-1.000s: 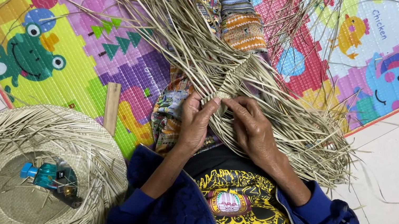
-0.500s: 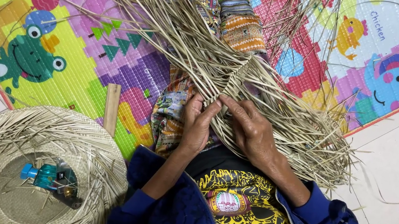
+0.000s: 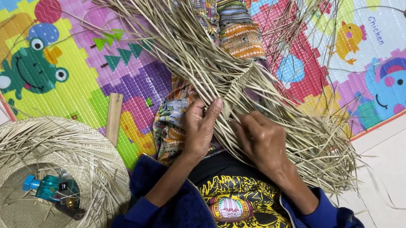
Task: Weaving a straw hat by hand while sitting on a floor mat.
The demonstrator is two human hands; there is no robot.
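My left hand (image 3: 199, 127) and right hand (image 3: 263, 140) are both closing on the woven straw strips (image 3: 239, 90), which are lying across my lap and fanning out just beyond my fingertips. Below and to the left of my left hand, a round straw basket (image 3: 1, 152) is sitting on the floor, holding a small blue tool (image 3: 52, 189); a wooden stick (image 3: 114, 118) is lying between them on the colourful play mat (image 3: 88, 47).

Left hand (image 3: 200, 127) and right hand (image 3: 262, 141) press on a sheaf of pale dried straw strips (image 3: 231, 75) over the lap. Round woven straw basket (image 3: 17, 155) near left, on colourful animal-print foam mat (image 3: 60, 53).
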